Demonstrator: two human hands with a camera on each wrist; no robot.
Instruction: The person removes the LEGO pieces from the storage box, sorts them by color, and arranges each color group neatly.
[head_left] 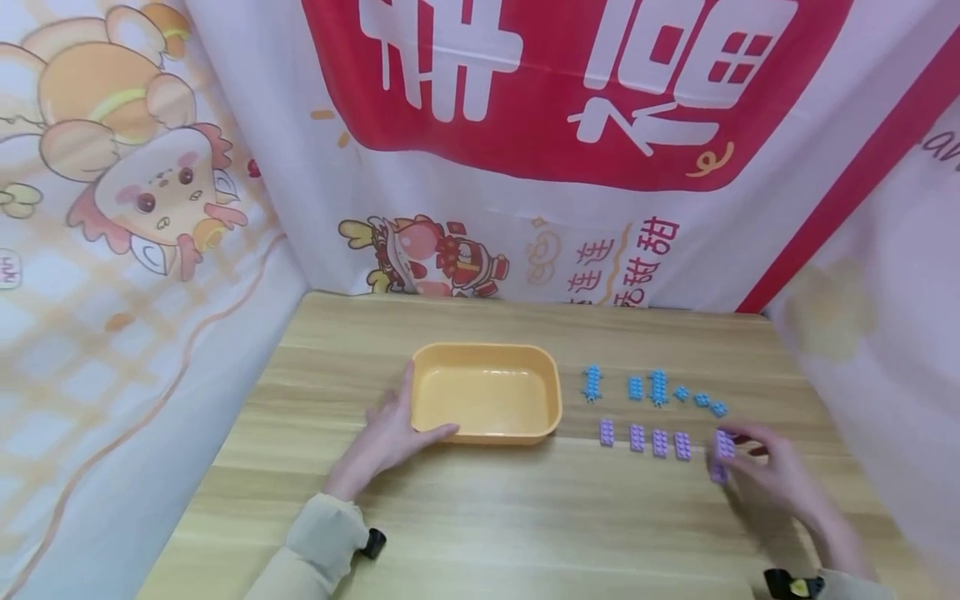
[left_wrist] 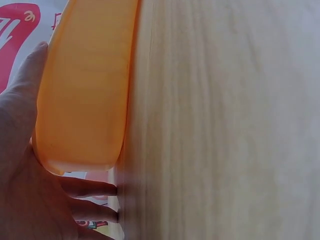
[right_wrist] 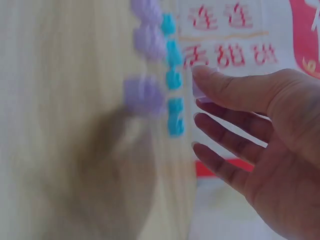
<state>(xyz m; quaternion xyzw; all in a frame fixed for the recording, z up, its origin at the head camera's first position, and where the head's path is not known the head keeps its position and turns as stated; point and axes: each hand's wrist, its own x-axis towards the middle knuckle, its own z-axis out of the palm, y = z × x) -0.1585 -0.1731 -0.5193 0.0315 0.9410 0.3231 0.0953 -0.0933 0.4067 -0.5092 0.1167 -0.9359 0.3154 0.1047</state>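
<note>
A yellow plastic box (head_left: pixel 487 437) sits on the table. My left hand (head_left: pixel 386 433) rests against its left end, thumb lying over the front rim and fingers spread along the left side. In the left wrist view those fingers reach straight out past the box's corner. At the right, my right hand (head_left: pixel 772 467) pinches a purple building brick (head_left: pixel 724 443) between thumb and index finger, held above the table; the other fingers are loosely bent. Beneath it shows another purple brick (head_left: pixel 718 473). Several purple bricks (head_left: pixel 660 443) stand in a row to the left of that hand.
Behind the purple row lie several blue pieces, among them a long blue piece (head_left: pixel 658 388) and a small blue brick (head_left: pixel 718 409). A printed cloth (head_left: pixel 525 242) hangs along the table's back edge, with more cloth at both sides. The wooden table (head_left: pixel 525 517) runs towards me.
</note>
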